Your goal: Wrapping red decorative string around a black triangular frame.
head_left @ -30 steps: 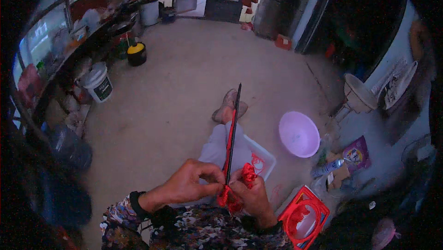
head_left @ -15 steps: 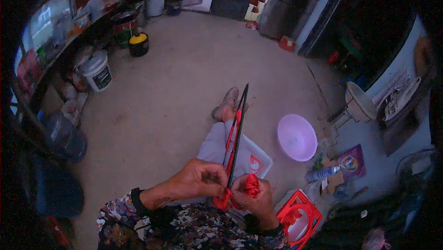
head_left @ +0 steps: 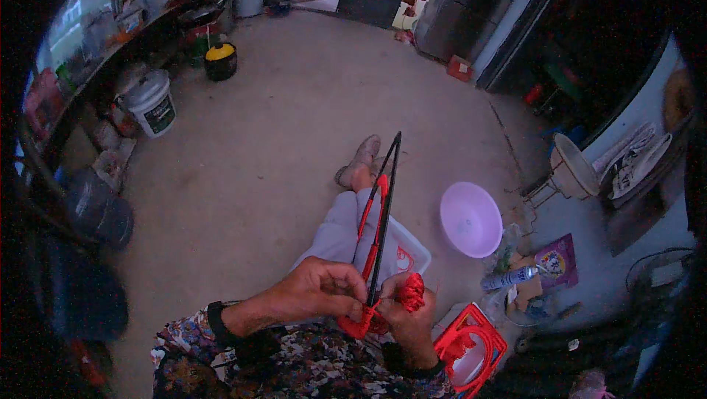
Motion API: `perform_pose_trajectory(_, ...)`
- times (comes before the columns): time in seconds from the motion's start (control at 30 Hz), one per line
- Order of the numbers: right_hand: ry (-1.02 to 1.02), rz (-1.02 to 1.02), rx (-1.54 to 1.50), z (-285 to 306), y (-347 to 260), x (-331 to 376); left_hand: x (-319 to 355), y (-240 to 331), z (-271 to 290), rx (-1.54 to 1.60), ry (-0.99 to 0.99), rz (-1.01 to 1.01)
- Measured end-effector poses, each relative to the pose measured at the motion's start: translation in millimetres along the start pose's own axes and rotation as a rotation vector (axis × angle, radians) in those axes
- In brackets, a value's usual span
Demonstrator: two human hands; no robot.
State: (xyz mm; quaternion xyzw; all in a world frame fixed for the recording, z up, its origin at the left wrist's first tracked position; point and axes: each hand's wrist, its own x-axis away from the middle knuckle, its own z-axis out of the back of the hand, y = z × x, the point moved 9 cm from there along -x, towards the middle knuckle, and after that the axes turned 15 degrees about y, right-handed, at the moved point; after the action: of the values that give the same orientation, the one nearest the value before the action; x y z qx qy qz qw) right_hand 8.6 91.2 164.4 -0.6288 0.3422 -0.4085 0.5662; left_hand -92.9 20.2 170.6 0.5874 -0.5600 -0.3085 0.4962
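Left fingers tight on red cordwork — right fingers around a red bundle — black frame between.

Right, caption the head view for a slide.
Left hand at a slim black frame, right hand holding bundled red cord.

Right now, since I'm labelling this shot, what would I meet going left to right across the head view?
White bucket → black pot → left hand → right hand → purple basin → purple packet.
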Motion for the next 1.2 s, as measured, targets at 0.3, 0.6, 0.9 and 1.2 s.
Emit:
perform_pose_trajectory(0.3, -0.024, 0.199, 0.097, -1.6, -29.9, -0.9, 6.4, 8.7, -4.5, -0.033, 0.038, -0.048)
perform_pose_trajectory(0.6, -0.082, 0.187, 0.112, -4.2, -31.3, -7.9, 5.7, 26.4, -8.3, -0.204, 0.033, -0.176)
perform_pose_trajectory(0.9, -0.078, 0.012, -0.019, -0.1, -16.6, -9.2, 0.2, 29.3, -11.2, -0.349, 0.024, -0.350)
perform_pose_trajectory(1.2, -0.019, 0.045, -0.172, 11.0, -5.4, -7.2, -5.5, 23.0, -16.6, -0.268, -0.028, -0.243)
